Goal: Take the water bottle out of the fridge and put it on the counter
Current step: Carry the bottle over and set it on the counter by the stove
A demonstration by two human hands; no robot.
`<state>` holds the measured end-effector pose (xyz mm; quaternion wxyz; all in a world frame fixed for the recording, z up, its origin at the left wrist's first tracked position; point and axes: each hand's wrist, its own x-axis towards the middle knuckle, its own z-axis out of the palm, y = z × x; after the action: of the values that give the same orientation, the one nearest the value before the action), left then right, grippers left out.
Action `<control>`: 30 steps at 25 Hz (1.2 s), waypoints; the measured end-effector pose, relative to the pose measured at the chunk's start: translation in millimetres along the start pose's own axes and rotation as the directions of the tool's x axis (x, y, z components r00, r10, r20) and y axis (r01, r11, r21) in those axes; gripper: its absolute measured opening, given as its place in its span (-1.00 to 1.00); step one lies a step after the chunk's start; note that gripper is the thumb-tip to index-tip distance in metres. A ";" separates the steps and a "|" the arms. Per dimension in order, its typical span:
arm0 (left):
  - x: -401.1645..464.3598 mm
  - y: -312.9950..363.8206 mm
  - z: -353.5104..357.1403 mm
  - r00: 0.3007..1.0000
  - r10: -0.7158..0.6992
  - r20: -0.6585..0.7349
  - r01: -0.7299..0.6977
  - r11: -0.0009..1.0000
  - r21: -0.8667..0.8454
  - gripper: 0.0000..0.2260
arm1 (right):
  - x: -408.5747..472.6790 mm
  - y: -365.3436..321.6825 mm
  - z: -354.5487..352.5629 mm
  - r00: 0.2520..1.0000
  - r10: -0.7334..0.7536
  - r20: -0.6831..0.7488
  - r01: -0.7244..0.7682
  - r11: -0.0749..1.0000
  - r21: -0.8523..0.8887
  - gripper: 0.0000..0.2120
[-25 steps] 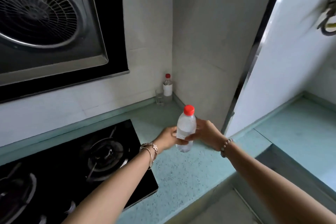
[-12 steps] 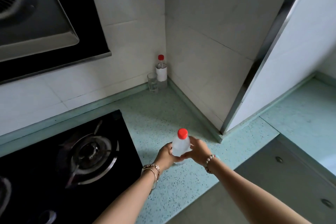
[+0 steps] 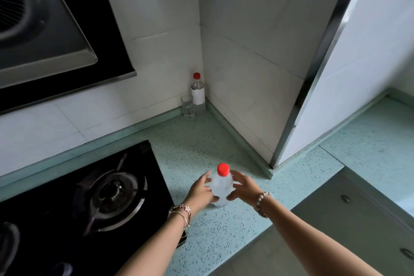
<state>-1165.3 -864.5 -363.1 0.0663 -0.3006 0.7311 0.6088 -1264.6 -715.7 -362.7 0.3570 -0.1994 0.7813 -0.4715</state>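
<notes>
The water bottle [image 3: 221, 186], clear plastic with a red cap, stands upright on the speckled turquoise counter [image 3: 201, 148], just right of the hob. My left hand [image 3: 200, 191] is against its left side and my right hand [image 3: 243, 187] against its right side. On both hands the fingers are spread and lifted off the upper body of the bottle. Only the thumbs still reach its lower part. The bottle's base is partly hidden behind my hands.
A black gas hob [image 3: 94, 199] fills the counter to the left, with a range hood [image 3: 40, 29] above it. A second red-capped bottle [image 3: 198, 93] and a drinking glass [image 3: 187, 107] stand in the tiled corner. A white panel with a metal edge [image 3: 318, 69] rises on the right, above drawers [image 3: 349, 215].
The bottle came down from mid-air onto the counter. Both hands, wrapped around it before, have loosened, and their fingers have spread away from it.
</notes>
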 end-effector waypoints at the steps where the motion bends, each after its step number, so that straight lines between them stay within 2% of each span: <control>1: -7.3 11.7 -12.8 1.000 0.015 -0.019 -0.015 0.999 -0.031 -0.30 | -6.0 -11.2 -12.1 1.000 0.015 -0.017 -0.014 0.998 0.057 -0.26; 4: -35.0 62.0 -57.4 0.995 0.089 -0.050 -0.094 0.990 -0.102 -0.41 | -33.6 -56.2 -59.9 0.994 0.046 -0.102 -0.008 0.938 0.347 -0.40; 6: -64.8 116.6 -79.1 0.983 0.170 -0.073 -0.181 0.963 -0.202 -0.58 | -62.9 -101.2 -95.6 0.994 -0.031 -0.101 0.080 0.838 0.539 -0.51; 8: -98.6 181.8 -89.9 0.960 0.274 -0.065 -0.273 0.853 -0.445 -0.68 | -97.6 -150.5 -127.4 0.981 -0.152 -0.122 0.194 0.703 0.684 -0.57; 10: -137.2 246.5 -90.4 0.912 0.411 -0.014 -0.320 0.688 -0.651 -0.67 | -136.9 -195.9 -156.5 0.949 -0.253 -0.189 0.304 0.570 0.763 -0.53; 12: -172.6 296.5 -82.0 0.842 0.540 0.001 -0.375 0.587 -0.717 -0.64 | -175.4 -231.4 -178.3 0.911 -0.333 -0.245 0.391 0.502 0.772 -0.52; 15: -208.2 331.4 -57.6 0.761 0.648 0.027 -0.431 0.537 -0.725 -0.60 | -222.7 -255.7 -197.0 0.858 -0.428 -0.285 0.487 0.495 0.720 -0.54; 22: -227.9 344.8 -7.8 0.694 0.710 0.121 -0.455 0.562 -0.690 -0.56 | -272.4 -248.7 -217.1 0.830 -0.452 -0.326 0.540 0.507 0.672 -0.49; 25: -227.5 354.7 18.4 0.660 0.713 0.238 -0.409 0.607 -0.681 -0.57 | -298.9 -231.3 -229.6 0.802 -0.451 -0.392 0.588 0.481 0.650 -0.51; 27: -228.3 368.3 41.8 0.625 0.700 0.345 -0.372 0.656 -0.657 -0.57 | -328.3 -219.3 -239.6 0.760 -0.433 -0.484 0.649 0.468 0.600 -0.45; 28: -227.8 376.4 59.3 0.589 0.695 0.413 -0.350 0.680 -0.644 -0.57 | -349.6 -211.8 -244.9 0.727 -0.408 -0.552 0.686 0.469 0.557 -0.41; 30: -227.9 388.8 98.2 0.468 0.683 0.561 -0.283 0.717 -0.637 -0.60 | -397.2 -196.0 -248.1 0.641 -0.337 -0.690 0.744 0.493 0.451 -0.38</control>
<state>-1209.2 -661.1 48.5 0.1154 0.2093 0.5188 0.8208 -1190.2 -403.9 31.0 0.0054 -0.1588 0.4919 -0.8560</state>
